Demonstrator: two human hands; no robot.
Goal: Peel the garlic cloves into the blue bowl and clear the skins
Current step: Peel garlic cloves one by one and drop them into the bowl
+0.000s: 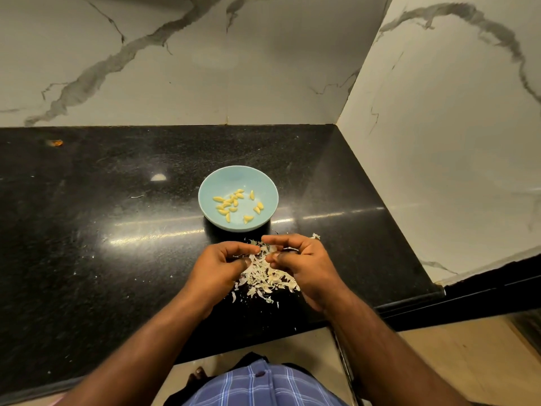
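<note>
Blue bowl [205, 197]: holds my peeled yellow cloves [231, 203].
Bench [87, 230]: skins [265, 278] heaped near the bowl.
My left hand [218, 266], right hand [304, 266]: fingers curled, pinching skins together.

Arms: I see both forearms bare, no sleeves.
Hands: left hand [218, 266] and right hand [304, 263] bare, no gloves.
Garment: I see blue checked cloth [257, 385] with a dark button.
Foot: bare toes [196, 376].
</note>
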